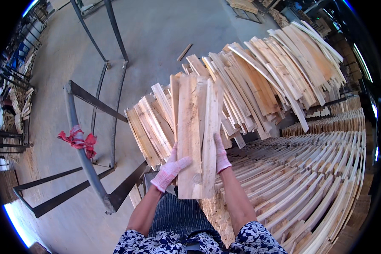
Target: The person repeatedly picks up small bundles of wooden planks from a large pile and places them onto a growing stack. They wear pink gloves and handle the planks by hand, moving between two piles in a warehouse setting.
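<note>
As we looked down, both gloved hands held a bundle of boards (195,135) upright in front of the chest, above the stacked slats (309,169). Left hand (170,168) gripped the lower left edge, fingers (183,162) wrapped onto the front face; right hand (221,153) pressed the right edge, fingers closed round behind it. We judged the boards stiff, dry and rough-sawn, light singly but hefty as a bundle, inclined to slide against one another; low-edge holds from both sides seemed soundest, and gloves guarded against splinters. More boards fanned out in a leaning pile (262,80) behind. No packages, labels or signs showed; only a red rag (78,139) knotted on the grey steel frame (82,161) at left.
</note>
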